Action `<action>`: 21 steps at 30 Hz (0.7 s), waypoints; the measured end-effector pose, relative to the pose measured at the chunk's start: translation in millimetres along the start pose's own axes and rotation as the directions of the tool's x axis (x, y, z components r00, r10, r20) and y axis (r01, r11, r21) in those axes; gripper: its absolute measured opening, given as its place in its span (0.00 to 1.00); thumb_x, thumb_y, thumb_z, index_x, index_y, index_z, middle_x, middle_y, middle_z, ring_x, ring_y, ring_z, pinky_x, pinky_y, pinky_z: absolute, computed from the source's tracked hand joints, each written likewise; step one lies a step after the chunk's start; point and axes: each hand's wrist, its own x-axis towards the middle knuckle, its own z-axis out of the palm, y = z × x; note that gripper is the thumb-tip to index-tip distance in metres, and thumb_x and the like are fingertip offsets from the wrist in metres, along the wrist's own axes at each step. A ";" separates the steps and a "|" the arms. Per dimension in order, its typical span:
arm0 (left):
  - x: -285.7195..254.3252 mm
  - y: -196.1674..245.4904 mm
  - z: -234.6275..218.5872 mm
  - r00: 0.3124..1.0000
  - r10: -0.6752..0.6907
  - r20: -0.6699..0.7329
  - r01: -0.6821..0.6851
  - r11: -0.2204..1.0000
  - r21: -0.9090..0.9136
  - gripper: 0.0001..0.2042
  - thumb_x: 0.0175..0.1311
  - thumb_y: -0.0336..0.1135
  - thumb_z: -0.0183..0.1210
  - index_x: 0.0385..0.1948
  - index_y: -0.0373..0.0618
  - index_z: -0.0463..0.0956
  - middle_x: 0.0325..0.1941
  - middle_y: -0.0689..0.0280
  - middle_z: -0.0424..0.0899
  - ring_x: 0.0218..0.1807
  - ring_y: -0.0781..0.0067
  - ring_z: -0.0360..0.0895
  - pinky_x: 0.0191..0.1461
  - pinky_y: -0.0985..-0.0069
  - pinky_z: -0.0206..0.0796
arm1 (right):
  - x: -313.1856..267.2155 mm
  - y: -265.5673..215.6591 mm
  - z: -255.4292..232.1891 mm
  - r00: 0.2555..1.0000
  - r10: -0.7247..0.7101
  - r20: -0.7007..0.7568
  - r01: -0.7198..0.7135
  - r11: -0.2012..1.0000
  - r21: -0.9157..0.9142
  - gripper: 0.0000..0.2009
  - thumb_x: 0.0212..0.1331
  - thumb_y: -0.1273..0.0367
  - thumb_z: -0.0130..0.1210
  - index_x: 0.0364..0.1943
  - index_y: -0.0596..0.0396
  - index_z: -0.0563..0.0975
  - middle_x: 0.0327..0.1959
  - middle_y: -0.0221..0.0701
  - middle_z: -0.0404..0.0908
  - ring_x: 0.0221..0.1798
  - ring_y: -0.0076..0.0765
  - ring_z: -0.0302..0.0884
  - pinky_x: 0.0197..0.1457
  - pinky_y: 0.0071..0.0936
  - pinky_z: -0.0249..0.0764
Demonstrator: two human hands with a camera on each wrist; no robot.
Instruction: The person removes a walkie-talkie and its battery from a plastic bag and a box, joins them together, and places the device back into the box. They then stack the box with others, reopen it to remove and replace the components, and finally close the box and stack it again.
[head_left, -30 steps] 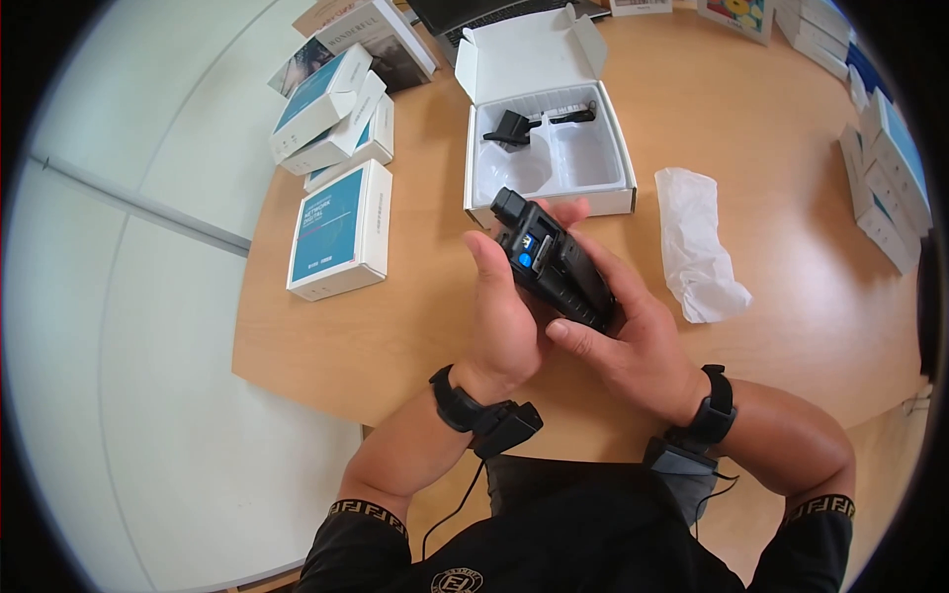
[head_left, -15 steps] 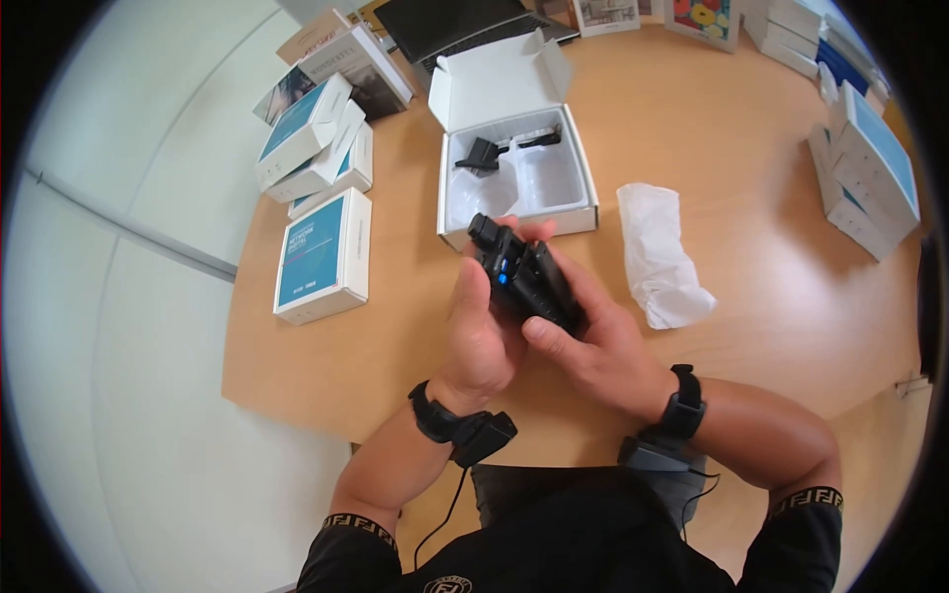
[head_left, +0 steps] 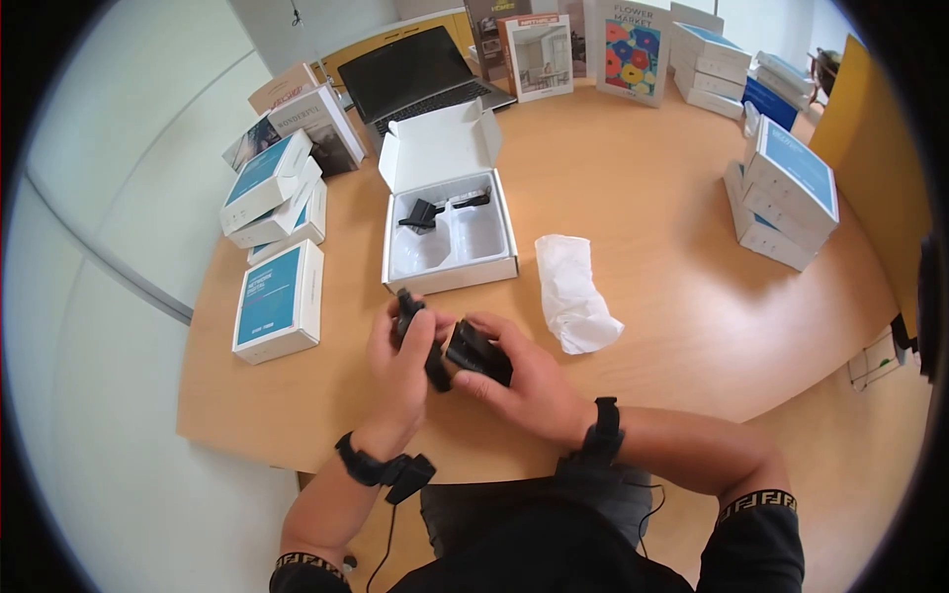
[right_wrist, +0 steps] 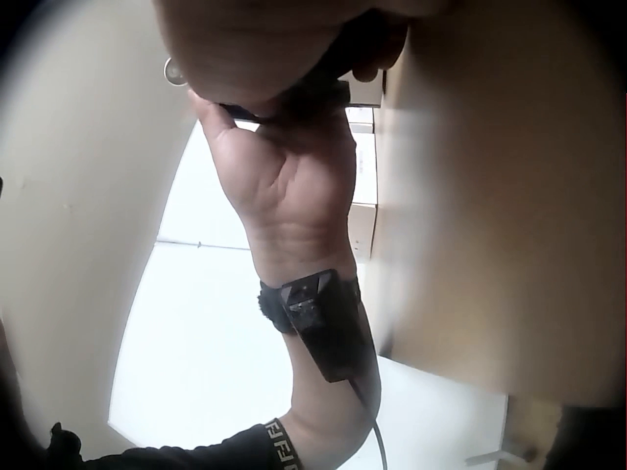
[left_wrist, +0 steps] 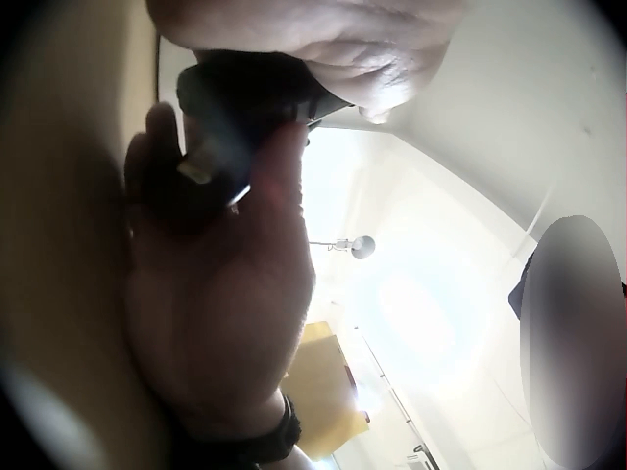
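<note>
Lower centre of the head view: black device (head_left: pixel 465 353), held over the near edge of the bench (head_left: pixel 692 296) by both hands.
Device look: small, dark and blocky, with a narrower end sticking up at its upper left; much of the body is covered by fingers.
Left hand (head_left: pixel 400 361): wrapped round the left end of the device, fingers curled over the top, thumb side toward the person.
Right hand (head_left: pixel 529 381): gripping the right end of the device, fingers curled on its upper face.
Device against fingers: it sits between the two palms, touching both; only the middle strip and the upper-left tip show.
Left wrist view: the device (left_wrist: pixel 230 117) is a dark blurred shape pinched between fingers at the upper left.
Right wrist view: the device (right_wrist: pixel 294 93) shows as a dark edge at the top, under a curled hand.
Above the hands: open white box (head_left: pixel 445 212) with a small black part in its tray.
Right of the box: crumpled white wrapper (head_left: pixel 573 292) lying on the bench.
Left of the frame: blue-and-white boxes (head_left: pixel 277 296).
</note>
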 end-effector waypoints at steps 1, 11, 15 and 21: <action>-5.7 3.5 -5.3 1.000 0.004 0.008 -0.004 1.000 -0.019 0.19 0.73 0.35 0.58 0.60 0.40 0.66 0.44 0.62 0.82 0.44 0.76 0.80 0.53 0.77 0.73 | -3.9 1.0 -2.6 0.997 -0.079 -0.001 0.079 0.993 -0.086 0.30 0.63 0.63 0.65 0.67 0.55 0.66 0.57 0.47 0.78 0.58 0.55 0.78 0.61 0.40 0.75; -23.6 12.8 -14.1 0.997 -0.065 0.029 0.042 0.866 0.498 0.27 0.62 0.37 0.69 0.61 0.45 0.70 0.38 0.69 0.78 0.38 0.79 0.76 0.44 0.79 0.71 | -22.8 -1.4 -21.7 0.979 -0.079 0.186 0.158 0.872 -0.463 0.30 0.53 0.73 0.67 0.64 0.45 0.74 0.64 0.44 0.72 0.65 0.56 0.71 0.67 0.45 0.71; -25.0 25.0 -5.0 0.998 -0.041 0.041 0.000 0.702 0.712 0.27 0.60 0.40 0.70 0.60 0.44 0.71 0.41 0.62 0.82 0.42 0.67 0.81 0.48 0.72 0.74 | -22.6 7.1 -15.3 0.980 -0.076 0.185 0.156 0.869 -0.470 0.30 0.52 0.75 0.66 0.64 0.45 0.74 0.64 0.46 0.71 0.65 0.57 0.70 0.67 0.46 0.70; -24.4 5.3 -20.3 0.997 0.019 0.076 -0.072 0.609 0.790 0.27 0.60 0.33 0.68 0.61 0.41 0.69 0.53 0.56 0.81 0.52 0.63 0.80 0.58 0.68 0.72 | -25.8 3.6 -24.5 0.988 -0.080 0.134 0.147 0.767 -0.624 0.30 0.54 0.80 0.61 0.65 0.47 0.73 0.71 0.52 0.63 0.69 0.64 0.66 0.70 0.47 0.68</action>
